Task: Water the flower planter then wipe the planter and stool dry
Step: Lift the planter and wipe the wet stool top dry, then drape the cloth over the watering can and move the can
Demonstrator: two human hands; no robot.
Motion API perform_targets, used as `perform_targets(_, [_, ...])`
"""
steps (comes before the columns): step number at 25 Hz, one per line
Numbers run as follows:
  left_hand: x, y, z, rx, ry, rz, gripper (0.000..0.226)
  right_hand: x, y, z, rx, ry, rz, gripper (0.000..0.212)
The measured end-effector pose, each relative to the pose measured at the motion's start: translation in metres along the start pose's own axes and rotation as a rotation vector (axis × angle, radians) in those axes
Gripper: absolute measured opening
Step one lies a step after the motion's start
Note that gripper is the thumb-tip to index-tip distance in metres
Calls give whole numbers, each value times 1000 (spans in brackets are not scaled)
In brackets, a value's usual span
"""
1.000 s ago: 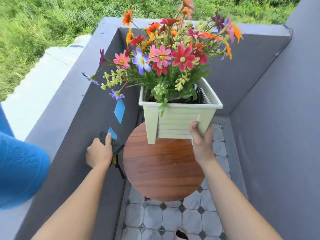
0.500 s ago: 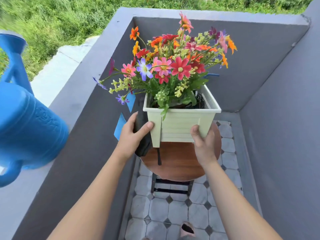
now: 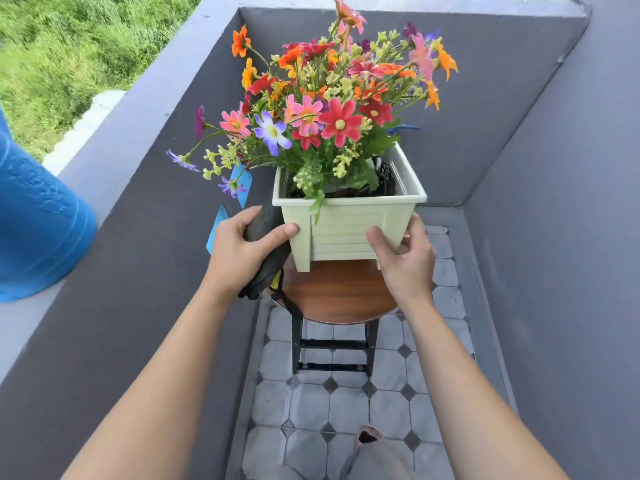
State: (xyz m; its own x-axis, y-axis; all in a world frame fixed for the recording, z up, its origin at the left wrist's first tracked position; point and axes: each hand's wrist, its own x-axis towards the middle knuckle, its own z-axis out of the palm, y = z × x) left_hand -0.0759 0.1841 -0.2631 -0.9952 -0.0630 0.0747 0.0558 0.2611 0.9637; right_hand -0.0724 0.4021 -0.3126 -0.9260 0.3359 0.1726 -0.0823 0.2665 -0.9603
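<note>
A pale green square planter [image 3: 349,220] full of colourful flowers [image 3: 332,109] stands on a round wooden stool [image 3: 339,292] with black legs. My left hand [image 3: 242,252] grips a dark grey cloth [image 3: 266,251] and holds it against the planter's left side, thumb on the front corner. My right hand [image 3: 401,258] grips the planter's lower right corner. The cloth hangs down past the stool's left edge.
A blue watering can [image 3: 38,216] sits on the grey balcony ledge [image 3: 117,126] at the left. Grey walls [image 3: 554,202] close in on the left, back and right. The floor [image 3: 332,410] has grey tiles. Blue tags [image 3: 242,181] hang by the left wall.
My left hand brought the dark cloth from beside the stool up to the planter's left side. The planter, held above the stool by my right hand a second ago, now rests on it.
</note>
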Motion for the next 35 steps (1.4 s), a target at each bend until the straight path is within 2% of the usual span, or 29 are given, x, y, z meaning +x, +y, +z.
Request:
perform_targets(3, [3, 1, -4, 64, -5, -44, 19, 2, 0, 6, -56, 107, -10, 35])
perform_targets(6, [1, -5, -8, 111, -21, -71, 29, -4, 4, 10, -52, 111, -10, 47])
perform_targets(11, [-8, -24, -9, 134, -15, -112, 25, -12, 16, 7, -27, 64, -12, 22])
perform_targets(16, [-12, -27, -4, 102, -5, -113, 28, -14, 17, 5, -21, 46, -21, 24])
perform_targets(20, [-23, -22, -13, 113, -25, -175, 25, -27, -2, 6, -21, 53, 153, 57])
perform_targets(22, [-46, -14, -23, 136, -14, -245, 28, -55, -23, 6, -76, 109, 250, 45])
perform_targets(23, [-60, -6, -30, 136, 2, -278, 30, -74, -36, 5, -131, 80, 301, 33])
perform_targets(24, [-75, 2, -38, 114, 29, -312, 30, -96, -45, 7, -174, -21, 368, 23])
perform_targets(26, [-101, 23, -62, 18, 91, -356, 24, -139, -74, 21, -189, -369, 517, 9])
perform_targets(28, [-122, 56, -85, -84, 128, -347, 19, -165, -109, 45, -54, -661, 637, 22])
perform_targets(31, [-133, 119, -126, -250, 166, -257, 17, -156, -188, 87, 495, -757, 831, 43])
perform_targets(33, [-130, 155, -156, -310, 191, -198, 19, -136, -242, 101, 722, -840, 780, 44])
perform_targets(35, [-124, 188, -188, -318, 201, -155, 26, -112, -297, 109, 741, -916, 573, 31])
